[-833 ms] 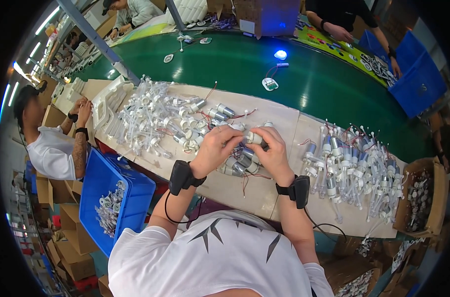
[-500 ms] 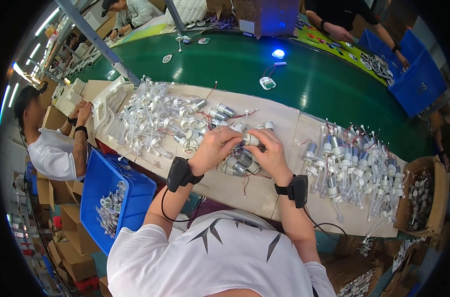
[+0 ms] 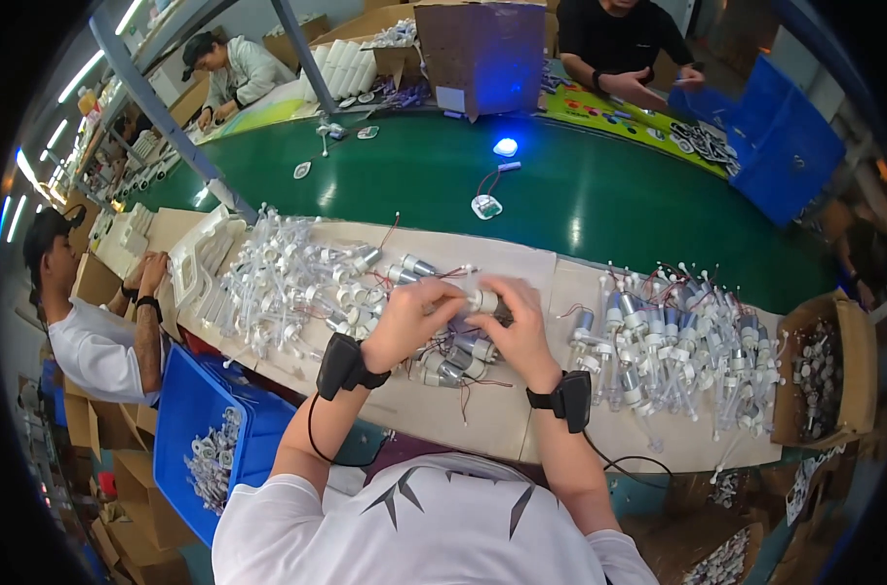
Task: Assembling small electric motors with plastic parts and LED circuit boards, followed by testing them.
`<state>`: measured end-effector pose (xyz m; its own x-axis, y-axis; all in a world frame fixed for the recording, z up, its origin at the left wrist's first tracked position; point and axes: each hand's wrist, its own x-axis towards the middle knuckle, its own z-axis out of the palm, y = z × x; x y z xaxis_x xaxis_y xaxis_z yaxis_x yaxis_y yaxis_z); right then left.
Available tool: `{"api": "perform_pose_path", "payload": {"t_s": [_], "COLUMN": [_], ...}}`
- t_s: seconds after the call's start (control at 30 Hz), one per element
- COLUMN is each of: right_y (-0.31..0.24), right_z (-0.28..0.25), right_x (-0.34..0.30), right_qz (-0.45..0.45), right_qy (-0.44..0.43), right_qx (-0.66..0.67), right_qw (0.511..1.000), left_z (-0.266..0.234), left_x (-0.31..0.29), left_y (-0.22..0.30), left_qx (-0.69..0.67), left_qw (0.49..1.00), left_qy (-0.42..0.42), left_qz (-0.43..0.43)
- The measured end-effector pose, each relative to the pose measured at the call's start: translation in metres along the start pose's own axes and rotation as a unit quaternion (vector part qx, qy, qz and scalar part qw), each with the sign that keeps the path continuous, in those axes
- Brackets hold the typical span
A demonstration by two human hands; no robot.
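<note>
Both hands meet over the near middle of a beige work surface. My right hand [image 3: 517,330] is closed around a small white-capped cylinder [image 3: 483,300], its fingers a little blurred. My left hand [image 3: 410,322] is closed in a pinch at the cylinder's left side; whatever its fingertips grip is too small to make out. Beneath and just beyond the hands lie silver cylinders with white caps [image 3: 450,366] and thin red wires. To their left spreads a heap of clear and white plastic tube parts [image 3: 286,278].
At right lies a pile of joined cylinder-and-tube pieces [image 3: 673,341], beside a cardboard box [image 3: 858,375] of parts. A green belt [image 3: 385,180] runs beyond, carrying a lit blue lamp [image 3: 505,147]. A blue bin [image 3: 185,400] stands at left. Other people sit at left and across.
My right hand has turned around the white-capped cylinder, and the left fingertips have drawn slightly away from it. The whole view has shifted, showing more of the far side.
</note>
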<state>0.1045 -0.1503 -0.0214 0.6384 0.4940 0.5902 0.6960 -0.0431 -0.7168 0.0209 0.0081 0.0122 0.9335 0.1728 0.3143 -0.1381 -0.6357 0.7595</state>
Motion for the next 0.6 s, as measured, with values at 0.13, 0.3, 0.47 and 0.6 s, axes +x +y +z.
{"api": "perform_pose_path", "payload": {"t_s": [0.13, 0.3, 0.47, 0.6], "right_y": [0.004, 0.026, 0.038, 0.04], "right_z": [-0.015, -0.015, -0.02, -0.036], "right_x": [0.004, -0.003, 0.006, 0.009], "right_qz": [-0.047, 0.298, 0.294, 0.249], "right_qy": [0.188, 0.036, 0.193, 0.26], "right_qx": [-0.07, 0.259, 0.479, 0.451], "right_qw": [0.979, 0.918, 0.805, 0.817], "left_z": [0.0, 0.009, 0.029, 0.047], "left_x": [0.017, 0.022, 0.021, 0.034], "left_y": [0.015, 0.019, 0.015, 0.014], "left_qx": [-0.029, -0.07, -0.061, -0.015], "left_qw": [0.994, 0.988, 0.994, 0.997], "left_qy": [0.102, 0.134, 0.093, 0.048], "left_qz": [-0.011, -0.013, -0.007, 0.064]}}
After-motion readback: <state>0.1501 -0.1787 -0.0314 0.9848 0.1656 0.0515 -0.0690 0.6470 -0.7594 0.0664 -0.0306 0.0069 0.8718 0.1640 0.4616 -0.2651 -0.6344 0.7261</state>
